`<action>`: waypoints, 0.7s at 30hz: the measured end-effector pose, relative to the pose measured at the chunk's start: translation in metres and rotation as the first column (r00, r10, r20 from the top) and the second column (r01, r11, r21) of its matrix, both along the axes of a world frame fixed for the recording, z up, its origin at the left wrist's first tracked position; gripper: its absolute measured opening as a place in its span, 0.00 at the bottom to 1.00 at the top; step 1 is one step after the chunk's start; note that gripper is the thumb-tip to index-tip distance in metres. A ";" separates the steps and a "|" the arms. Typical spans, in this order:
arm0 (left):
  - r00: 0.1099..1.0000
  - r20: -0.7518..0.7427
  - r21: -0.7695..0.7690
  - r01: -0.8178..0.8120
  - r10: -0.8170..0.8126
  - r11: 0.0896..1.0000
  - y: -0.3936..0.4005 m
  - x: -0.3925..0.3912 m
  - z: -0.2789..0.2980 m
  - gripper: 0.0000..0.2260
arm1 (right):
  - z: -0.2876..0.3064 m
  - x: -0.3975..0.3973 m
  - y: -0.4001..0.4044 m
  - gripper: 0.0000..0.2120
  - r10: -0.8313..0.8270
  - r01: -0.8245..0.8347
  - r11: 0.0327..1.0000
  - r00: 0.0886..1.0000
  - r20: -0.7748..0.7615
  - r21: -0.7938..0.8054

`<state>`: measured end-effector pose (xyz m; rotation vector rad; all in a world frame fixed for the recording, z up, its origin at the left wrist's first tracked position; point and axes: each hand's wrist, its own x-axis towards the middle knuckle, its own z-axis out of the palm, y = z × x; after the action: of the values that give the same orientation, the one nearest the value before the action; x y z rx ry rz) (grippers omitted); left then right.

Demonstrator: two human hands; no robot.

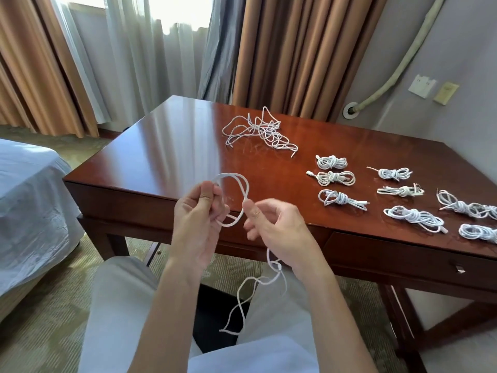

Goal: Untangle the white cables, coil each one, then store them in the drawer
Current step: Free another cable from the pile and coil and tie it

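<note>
- Head view, step in hand: we judge this to be the coiling step for a single white cable (243, 195), held in the air in front of the near edge of the desk (166, 146).
- Our left hand (197, 219) grips the cable, fingers curled round the loops formed so far; two loops arch above that hand.
- Our right hand (271, 224) pinches the same cable between thumb and forefinger, just beside the left hand.
- The free tail (258, 284) hangs below the right hand, off the desk's near edge and over our lap; a small snag or knot shows partway down it.
- Next move, as we judge it: clear that snag, feed the tail into further loops of matching size, then wrap the end round the bundle.
- Count, on the desk: one tangled heap (259, 130) toward the far edge, holding an uncertain number of cables.
- Count, on the desk: nine coiled bundles (333, 177) to the right of the heap, some cut off by the frame edge.
- Count: one cable in hand.
- The drawer (403, 254) sits under the desk's near edge, to the right, and looks closed; nothing is stored yet as far as we can see.
</note>
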<state>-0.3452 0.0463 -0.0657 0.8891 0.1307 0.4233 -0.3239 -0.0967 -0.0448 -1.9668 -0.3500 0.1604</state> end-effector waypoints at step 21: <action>0.976 0.206 -0.224 0.118 -0.071 0.967 -0.026 -0.001 -0.001 0.10 | -0.015 -0.013 0.037 0.13 -0.098 0.171 0.809 0.983 -0.157 0.563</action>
<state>-0.3459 0.0205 -0.0662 0.6135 -0.0432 0.3945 -0.3371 -0.0594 -0.0599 -1.3623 -0.1491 0.0684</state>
